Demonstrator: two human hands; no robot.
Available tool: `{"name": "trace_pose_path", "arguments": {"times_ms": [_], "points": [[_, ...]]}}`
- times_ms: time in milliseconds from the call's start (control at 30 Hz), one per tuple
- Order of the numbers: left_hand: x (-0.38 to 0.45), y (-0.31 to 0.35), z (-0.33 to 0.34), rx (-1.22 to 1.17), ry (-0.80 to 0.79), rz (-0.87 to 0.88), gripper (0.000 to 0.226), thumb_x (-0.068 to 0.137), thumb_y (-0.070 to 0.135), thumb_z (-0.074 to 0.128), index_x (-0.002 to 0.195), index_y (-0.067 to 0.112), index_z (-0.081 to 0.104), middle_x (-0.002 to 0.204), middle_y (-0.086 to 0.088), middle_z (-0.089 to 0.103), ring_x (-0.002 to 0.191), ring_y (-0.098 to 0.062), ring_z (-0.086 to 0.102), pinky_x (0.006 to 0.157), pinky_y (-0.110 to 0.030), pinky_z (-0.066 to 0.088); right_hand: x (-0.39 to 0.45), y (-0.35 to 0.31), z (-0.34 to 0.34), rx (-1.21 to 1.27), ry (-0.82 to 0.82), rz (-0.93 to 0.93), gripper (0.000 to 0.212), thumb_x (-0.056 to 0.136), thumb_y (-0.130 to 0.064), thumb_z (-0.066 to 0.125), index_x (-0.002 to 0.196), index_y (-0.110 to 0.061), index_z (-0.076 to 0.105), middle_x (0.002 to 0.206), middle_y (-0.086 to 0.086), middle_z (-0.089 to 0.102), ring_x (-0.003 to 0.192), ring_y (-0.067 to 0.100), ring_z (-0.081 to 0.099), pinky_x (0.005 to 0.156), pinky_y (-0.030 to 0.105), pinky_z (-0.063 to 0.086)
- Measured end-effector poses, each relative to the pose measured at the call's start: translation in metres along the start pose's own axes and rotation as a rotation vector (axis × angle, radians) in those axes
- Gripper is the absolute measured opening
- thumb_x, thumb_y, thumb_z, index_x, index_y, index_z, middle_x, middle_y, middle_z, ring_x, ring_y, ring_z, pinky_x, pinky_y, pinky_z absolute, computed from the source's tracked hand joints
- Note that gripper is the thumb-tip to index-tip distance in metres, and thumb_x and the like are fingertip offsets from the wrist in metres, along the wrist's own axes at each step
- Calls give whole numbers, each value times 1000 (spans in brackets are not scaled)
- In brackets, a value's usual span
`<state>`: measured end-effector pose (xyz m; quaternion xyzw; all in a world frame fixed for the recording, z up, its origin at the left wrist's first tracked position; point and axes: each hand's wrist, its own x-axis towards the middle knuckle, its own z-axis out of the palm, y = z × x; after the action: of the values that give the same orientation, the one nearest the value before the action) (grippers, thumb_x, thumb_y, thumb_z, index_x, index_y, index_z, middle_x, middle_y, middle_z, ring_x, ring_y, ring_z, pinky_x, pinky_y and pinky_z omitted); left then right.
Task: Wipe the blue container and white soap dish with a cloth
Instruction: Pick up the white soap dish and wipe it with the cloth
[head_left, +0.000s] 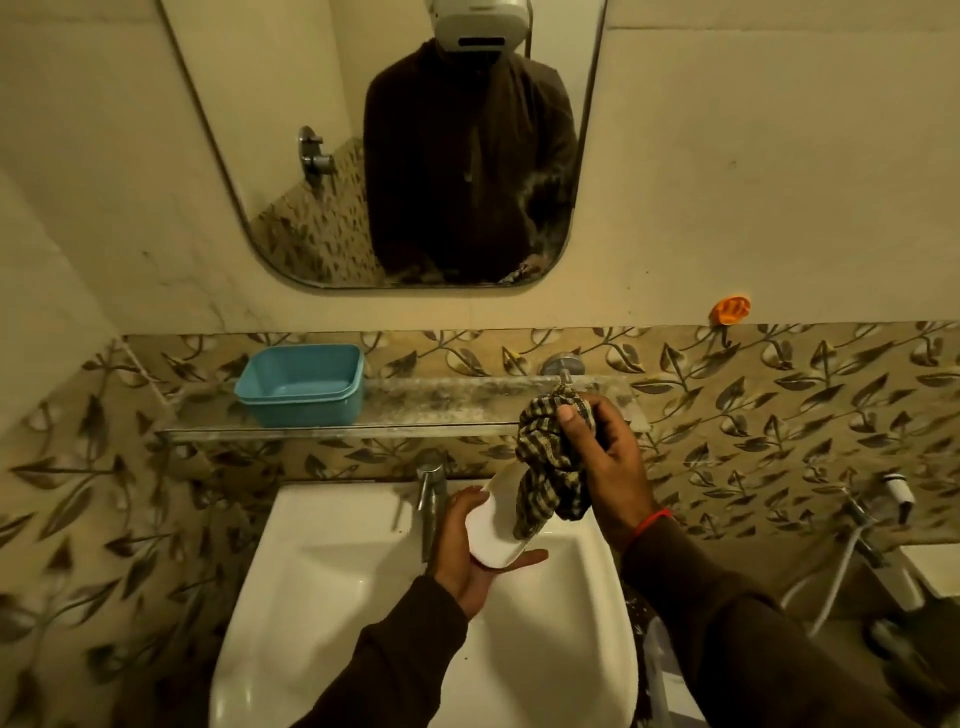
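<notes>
Over the basin, my left hand (470, 556) holds the white soap dish (496, 525), tilted, with fingers under it and the thumb on its upper edge. My right hand (605, 457) grips a bunched brown-and-cream checked cloth (550, 467). The cloth hangs down and touches the dish's right side. The blue container (304, 382) stands empty and upright at the left end of the glass shelf (441, 410), away from both hands.
A white washbasin (363, 582) sits below with a steel tap (431, 499) just left of the dish. A mirror (384, 145) hangs above the shelf. An orange holder (730, 309) is on the wall at right, and a hose sprayer (898, 493) is at far right.
</notes>
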<state>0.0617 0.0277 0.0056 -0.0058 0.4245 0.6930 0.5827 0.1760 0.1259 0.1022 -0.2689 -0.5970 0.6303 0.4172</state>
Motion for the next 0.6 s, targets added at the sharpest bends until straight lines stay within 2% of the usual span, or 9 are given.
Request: {"name": "trace_pose_path", "arguments": {"times_ms": [133,200,267,333,400,433,500,533,600], "points": [[-44,29,16,-219,-232,-12,53,97,49,45,123,11,73,127,-22,68,115,-41,64,94,-57,51,-10,-8,28,28,-140,5,28,91,-21,59,119,-22,53,116,10,65,106,25,65,88,40,56],[-57,42,21,-238,-253,14,54,99,49,43,114,11,77,120,-19,72,102,-35,72,86,-46,58,-15,-15,42,-34,-231,-42,31,93,-16,59,121,-26,49,115,8,65,104,24,66,87,40,56],[-62,51,24,-188,-248,49,55,101,45,39,102,11,82,111,-16,76,95,-30,75,81,-42,59,-15,-19,54,-286,-277,-188,29,94,-16,57,119,-27,46,109,2,65,99,18,66,83,38,57],[-65,60,25,-139,-222,92,55,102,44,37,97,14,83,108,-15,77,98,-30,72,83,-43,55,-14,-23,65,-669,-280,-403,22,94,-20,54,115,-25,49,106,0,63,97,14,62,83,39,54],[-69,71,24,-140,-191,127,53,102,46,40,102,13,81,111,-17,75,105,-31,68,85,-45,56,-17,-29,74,-1033,-248,-577,26,94,-34,49,119,-25,52,113,1,61,105,17,55,90,42,47],[-70,76,25,-152,-182,136,52,101,48,41,111,12,78,117,-20,73,111,-33,66,90,-47,55,-19,-33,77,-1164,-267,-604,37,93,-47,45,124,-26,52,120,1,60,112,19,52,96,43,43],[-72,84,24,-153,-179,166,55,101,50,42,129,10,67,132,-23,65,125,-38,59,108,-50,45,-23,-40,84,-1285,-367,-542,64,85,-68,36,136,-29,43,137,1,51,127,22,43,107,43,34],[-74,89,23,-146,-180,188,56,101,50,42,133,10,63,137,-24,61,130,-38,56,113,-50,41,-25,-44,89,-1299,-406,-504,72,83,-72,33,141,-30,38,144,2,45,133,24,37,110,43,30],[-77,96,25,-146,-186,237,56,101,50,41,135,10,62,140,-23,59,132,-38,54,113,-49,40,-27,-50,97,-1317,-413,-499,68,86,-64,33,144,-28,34,147,3,42,139,28,28,112,47,28]]}}
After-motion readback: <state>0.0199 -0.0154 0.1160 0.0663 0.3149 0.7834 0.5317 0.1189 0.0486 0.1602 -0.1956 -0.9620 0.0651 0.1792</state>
